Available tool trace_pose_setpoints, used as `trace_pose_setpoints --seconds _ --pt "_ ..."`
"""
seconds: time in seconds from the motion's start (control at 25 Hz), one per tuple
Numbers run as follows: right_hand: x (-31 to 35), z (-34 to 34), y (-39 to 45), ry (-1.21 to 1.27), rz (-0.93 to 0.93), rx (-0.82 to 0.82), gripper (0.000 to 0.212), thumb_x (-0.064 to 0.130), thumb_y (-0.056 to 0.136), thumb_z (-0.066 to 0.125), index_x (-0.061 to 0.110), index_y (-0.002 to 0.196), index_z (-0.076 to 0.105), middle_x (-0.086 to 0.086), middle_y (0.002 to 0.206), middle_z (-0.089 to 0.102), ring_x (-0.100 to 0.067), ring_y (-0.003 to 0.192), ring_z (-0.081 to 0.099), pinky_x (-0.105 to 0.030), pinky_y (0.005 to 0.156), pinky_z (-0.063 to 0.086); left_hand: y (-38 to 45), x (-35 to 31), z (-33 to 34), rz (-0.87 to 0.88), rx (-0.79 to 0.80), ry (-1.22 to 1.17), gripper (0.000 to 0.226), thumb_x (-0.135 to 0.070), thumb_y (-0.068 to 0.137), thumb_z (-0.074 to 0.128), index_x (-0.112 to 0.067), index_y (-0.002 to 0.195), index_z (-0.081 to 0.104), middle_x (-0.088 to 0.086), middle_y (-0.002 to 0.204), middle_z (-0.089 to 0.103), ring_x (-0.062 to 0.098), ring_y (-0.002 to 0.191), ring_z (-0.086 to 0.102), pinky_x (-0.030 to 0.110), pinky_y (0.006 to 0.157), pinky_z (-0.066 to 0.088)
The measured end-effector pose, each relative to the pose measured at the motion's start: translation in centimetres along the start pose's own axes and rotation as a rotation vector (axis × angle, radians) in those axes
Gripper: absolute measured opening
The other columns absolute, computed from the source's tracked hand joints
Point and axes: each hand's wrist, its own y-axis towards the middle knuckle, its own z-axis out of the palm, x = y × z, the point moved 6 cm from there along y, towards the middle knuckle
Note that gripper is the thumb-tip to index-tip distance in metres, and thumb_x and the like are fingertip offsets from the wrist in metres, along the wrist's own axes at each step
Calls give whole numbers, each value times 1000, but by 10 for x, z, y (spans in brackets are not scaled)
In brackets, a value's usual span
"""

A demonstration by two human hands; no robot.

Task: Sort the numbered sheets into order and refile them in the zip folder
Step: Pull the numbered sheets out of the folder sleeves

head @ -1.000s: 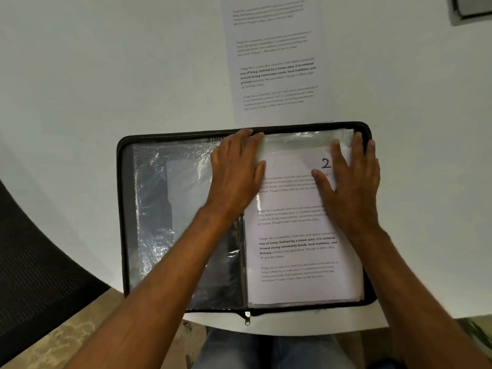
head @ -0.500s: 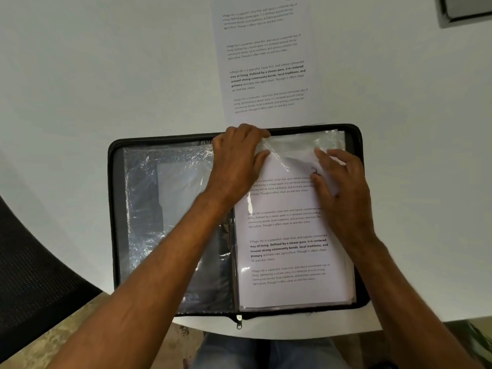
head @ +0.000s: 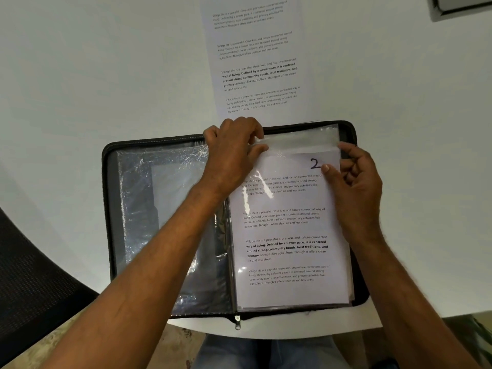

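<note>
A black zip folder [head: 107,209] lies open on the white table, with clear plastic sleeves on both sides. In the right-hand sleeve [head: 298,141] sits the printed sheet marked 2 [head: 287,230]. My left hand [head: 231,155] pinches the sleeve's top left corner near the folder's spine. My right hand [head: 354,182] grips the sheet's top right edge, thumb beside the number. Another printed sheet [head: 255,57] lies loose on the table just beyond the folder; its number is cut off at the top of the view.
The folder's zip pull [head: 237,322] hangs over the table's near edge. A dark chair [head: 32,283] stands at the lower left. A grey object [head: 463,5] sits at the table's far right corner. My lap shows below the table.
My hands went from lying flat on the sheet to pinching its upper corners. The right hand slid to the sheet's right edge, uncovering the number 2. The view shifted slightly.
</note>
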Motion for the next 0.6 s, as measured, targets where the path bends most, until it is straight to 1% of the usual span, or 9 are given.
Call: trace_pose_setpoints --seconds 0.08,0.16,0.24,0.36,0.44,0.6 --pt "-1 1 0 -1 2 -4 35 10 97 70 12 130 60 9 94 68 -2 82 69 -15 71 55 1 0 1 33 4 25 12 -35 94 70 -34 94 58 -13 92 57 10 94 49 34 88 24" --pt "-3 1 1 1 14 -12 30 9 97 69 12 126 62 13 92 67 3 79 67 -13 69 53 3 0 1 53 -1 49 3 -32 96 67 -31 97 64 -10 96 58 11 97 50 33 90 24" --pt "-6 1 2 6 27 -15 29 9 97 68 12 126 62 14 92 68 3 79 66 -14 70 54 4 2 2 62 -16 45 5 -29 96 66 -28 101 69 -8 98 57 9 99 47 31 89 24" --pt "-7 2 3 -7 34 -14 30 9 98 67 11 127 62 12 97 69 2 82 68 -13 71 54 6 3 2 90 -48 24 9 -27 97 66 -24 102 73 -9 95 55 7 94 45 30 84 31" --pt "-8 2 4 2 52 -10 30 10 99 67 11 128 61 8 102 71 -1 86 71 -15 72 56 5 3 1 101 -66 13 11 -28 97 66 -22 102 74 -11 92 54 7 92 46 30 84 34" --pt "-7 5 4 9 76 -30 28 11 99 66 13 126 61 7 102 72 1 85 70 -14 71 55 0 5 -4 106 -108 -8 11 -30 96 68 -24 101 76 -8 95 66 9 94 54 29 89 31"
